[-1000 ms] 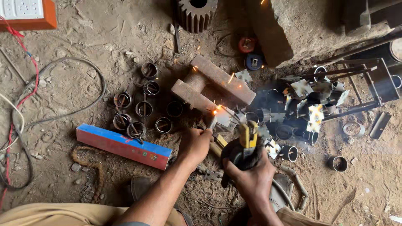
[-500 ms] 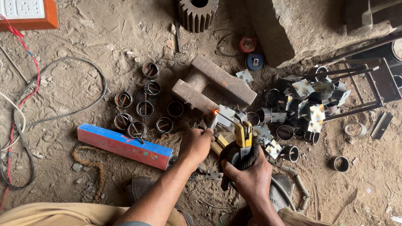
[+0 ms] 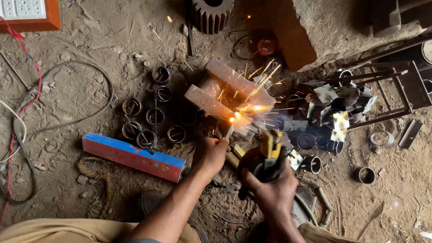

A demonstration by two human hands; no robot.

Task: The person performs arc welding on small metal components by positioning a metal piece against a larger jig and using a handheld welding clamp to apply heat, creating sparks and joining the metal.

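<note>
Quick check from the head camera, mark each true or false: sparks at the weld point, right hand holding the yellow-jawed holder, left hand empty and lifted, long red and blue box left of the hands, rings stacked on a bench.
1. Sparks fly at the weld point: true.
2. The right hand grips the yellow-jawed electrode holder: true.
3. The left hand is lifted clear: false, it reaches down beside the weld.
4. The red and blue box lies left of the hands: true.
5. The metal rings sit on a bench: false, on the dirt floor.

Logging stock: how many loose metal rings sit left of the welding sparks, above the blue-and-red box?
7 short metal rings: top one, next, left, middle, right, lower left, by the box. One more may count; shadow hides detail.
</note>
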